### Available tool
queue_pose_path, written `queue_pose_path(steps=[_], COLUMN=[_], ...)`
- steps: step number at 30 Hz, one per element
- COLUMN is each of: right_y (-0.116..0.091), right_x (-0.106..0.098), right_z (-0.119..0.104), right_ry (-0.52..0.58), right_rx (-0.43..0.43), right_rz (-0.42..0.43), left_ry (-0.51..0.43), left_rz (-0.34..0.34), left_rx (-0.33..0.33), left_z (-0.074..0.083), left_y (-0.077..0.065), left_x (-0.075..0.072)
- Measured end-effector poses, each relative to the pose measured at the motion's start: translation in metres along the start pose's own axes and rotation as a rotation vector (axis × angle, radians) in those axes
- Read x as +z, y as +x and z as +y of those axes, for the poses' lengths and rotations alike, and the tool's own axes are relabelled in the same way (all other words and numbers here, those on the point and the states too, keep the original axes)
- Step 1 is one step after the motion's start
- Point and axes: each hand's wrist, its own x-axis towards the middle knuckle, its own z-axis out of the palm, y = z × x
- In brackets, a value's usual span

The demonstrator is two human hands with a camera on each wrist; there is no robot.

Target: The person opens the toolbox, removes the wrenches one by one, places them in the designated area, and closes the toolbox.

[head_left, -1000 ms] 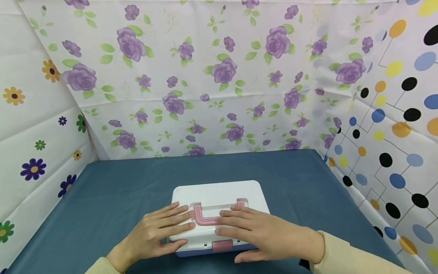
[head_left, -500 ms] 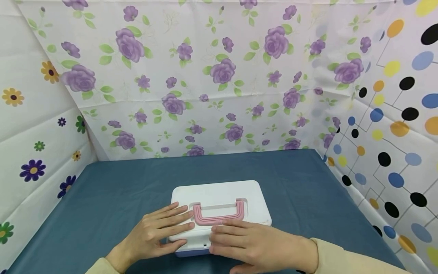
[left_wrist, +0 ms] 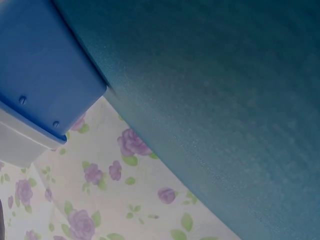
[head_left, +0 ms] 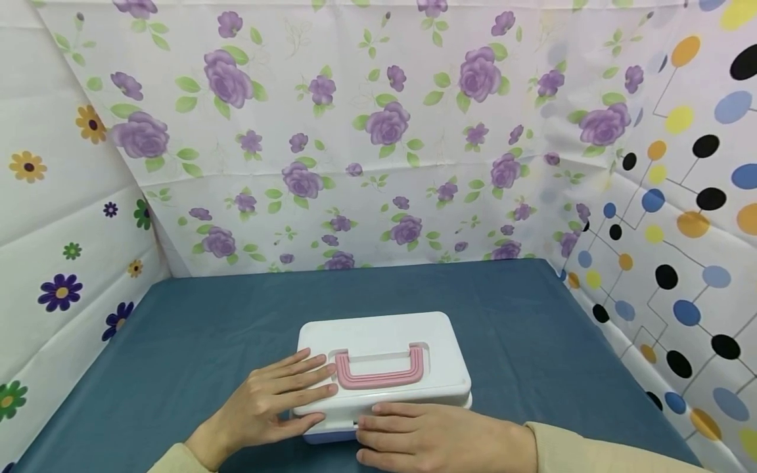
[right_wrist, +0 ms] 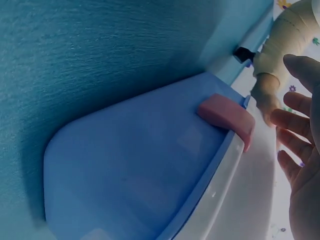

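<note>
A carrying box with a white lid (head_left: 378, 335), a blue base (right_wrist: 130, 160) and a folded pink handle (head_left: 381, 381) sits closed on the table. My left hand (head_left: 269, 397) rests on the lid's left side, fingers straight and spread, thumb down at the front edge. Low at the box's front is my right hand (head_left: 440, 437), its fingers relaxed and holding nothing. That hand hides the pink latch in the head view. The right wrist view shows the latch (right_wrist: 227, 117) folded over the seam, with the right-hand fingers (right_wrist: 295, 122) near it.
A dark teal cloth (head_left: 225, 322) covers the table. Behind it hangs a sheet with purple flowers (head_left: 355, 151). Patterned sheets stand on the left (head_left: 65, 236) and right (head_left: 668, 217). A small black object (right_wrist: 244, 54) shows by the left sleeve.
My right hand has slid off the lid and handle, down toward me to the box's front, uncovering the handle and covering the latch. The left hand and the box have stayed put.
</note>
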Motion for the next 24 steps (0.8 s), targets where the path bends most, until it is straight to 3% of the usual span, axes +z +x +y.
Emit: queue_pose_path(steps=[8,15,24], right_y=[0.002,0.004,0.006], right_x=[0.006,0.012,0.023], right_z=[0.001,0.003,0.003], right_ry=[-0.056,-0.174,-0.194], right_rx=[-0.003,-0.055,-0.076], right_rz=[-0.025,-0.018,-0.019], left_ry=[-0.01,-0.01,-0.018], left_rz=[0.02,0.021,0.021], left_rx=[0.01,0.001,-0.009], left_z=[-0.001,-0.002,-0.001], left_y=[0.0,0.0,-0.001], left_x=[0.0,0.0,0.001])
